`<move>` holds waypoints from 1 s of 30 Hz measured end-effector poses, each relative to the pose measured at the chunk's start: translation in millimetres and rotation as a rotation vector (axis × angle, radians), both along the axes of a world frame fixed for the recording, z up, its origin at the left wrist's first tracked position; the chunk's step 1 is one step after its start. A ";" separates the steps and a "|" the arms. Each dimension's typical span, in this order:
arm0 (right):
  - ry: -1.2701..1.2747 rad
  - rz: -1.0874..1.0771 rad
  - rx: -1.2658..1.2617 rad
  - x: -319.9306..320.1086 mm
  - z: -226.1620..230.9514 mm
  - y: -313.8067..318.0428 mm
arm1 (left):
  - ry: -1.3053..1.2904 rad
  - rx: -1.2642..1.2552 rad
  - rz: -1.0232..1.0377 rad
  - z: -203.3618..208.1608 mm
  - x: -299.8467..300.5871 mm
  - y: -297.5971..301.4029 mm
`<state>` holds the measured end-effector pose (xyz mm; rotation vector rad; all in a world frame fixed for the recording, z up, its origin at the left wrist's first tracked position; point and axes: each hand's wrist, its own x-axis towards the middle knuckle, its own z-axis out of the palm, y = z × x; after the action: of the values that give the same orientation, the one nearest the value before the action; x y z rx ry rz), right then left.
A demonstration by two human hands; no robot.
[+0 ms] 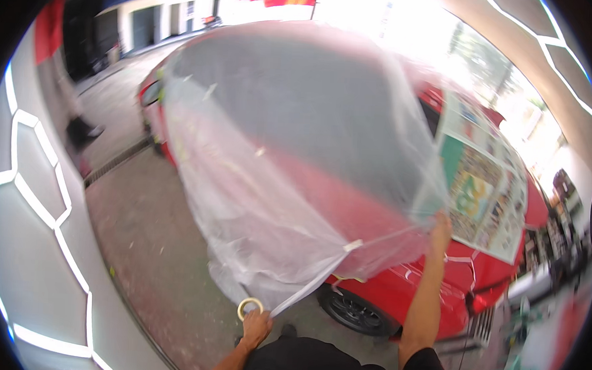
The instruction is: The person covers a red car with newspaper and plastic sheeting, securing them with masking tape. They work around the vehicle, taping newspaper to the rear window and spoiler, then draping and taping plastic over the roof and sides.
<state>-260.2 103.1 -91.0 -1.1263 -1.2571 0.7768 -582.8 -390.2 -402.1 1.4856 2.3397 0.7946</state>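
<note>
A translucent plastic sheet (241, 215) is draped over the side and windows of a red car (408, 274). Low in front of me, my left hand (257, 326) is closed around a roll of masking tape (242, 309) and a gathered corner of the sheet. The sheet's near edge runs taut from there up to the right. Farther right, my right arm is stretched out, and my right hand (441, 231) grips the edge of the sheet beside the car's rear. Its fingertips are partly hidden by the plastic. Small pale tape pieces (353, 245) stick to the sheet.
Printed newspaper sheets (486, 195) cover part of the car's rear. The rear wheel (355, 311) shows below the plastic. A wall with glowing hexagonal light strips (37, 198) stands at left, beside a concrete floor (152, 244). Cluttered shelving (554, 249) is at right. A person's leg (78, 120) shows at far left.
</note>
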 end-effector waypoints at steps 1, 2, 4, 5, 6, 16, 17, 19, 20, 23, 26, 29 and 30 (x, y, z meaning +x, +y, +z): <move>0.108 0.000 -0.006 -21.8 -5.3 -13.2 | -0.030 -0.058 -0.022 -7.4 -6.6 -6.9; 0.076 -0.055 0.000 -52.1 3.8 -39.3 | -0.055 -0.129 -0.017 -12.2 -15.1 -17.8; 0.062 -0.005 -0.062 -44.1 -0.7 -67.2 | -0.015 -0.133 -0.021 -9.4 -17.0 -27.4; 0.076 -0.036 -0.075 -38.9 -5.9 -82.5 | 0.002 -0.137 -0.019 -4.4 -18.4 -30.9; 0.089 -0.055 -0.090 -36.3 -10.2 -95.3 | 0.006 -0.140 -0.015 6.0 -19.4 -34.1; -0.184 -0.080 -0.025 -26.8 -22.2 -159.8 | 0.061 0.284 0.111 61.1 -57.3 26.1; -0.247 -0.043 -0.044 -23.9 -33.3 -158.5 | 0.074 0.364 0.091 76.0 -57.9 46.9; -0.339 0.029 -0.060 -26.1 -50.1 -151.3 | 0.055 0.464 0.026 119.4 -58.6 92.6; -0.372 0.058 -0.071 -28.0 -57.4 -147.1 | 0.042 0.514 -0.006 142.1 -56.7 116.9; -0.323 0.157 -0.116 -37.2 -69.4 -136.8 | 0.135 0.621 -0.141 212.5 -46.6 187.2; -0.228 0.290 -0.119 -42.6 -89.2 -121.3 | 0.104 0.711 -0.209 274.6 -19.4 254.3; -0.255 0.445 -0.173 -38.8 -96.9 -114.6 | 0.053 0.695 -0.223 324.9 22.2 323.0; -0.278 0.485 -0.171 -39.5 -94.5 -114.5 | 0.033 0.661 -0.200 343.7 41.7 344.9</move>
<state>-299.8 -11.4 -185.5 -1.1037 -1.7609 1.1325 -541.1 -45.2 -58.4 1.9408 1.9878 1.5929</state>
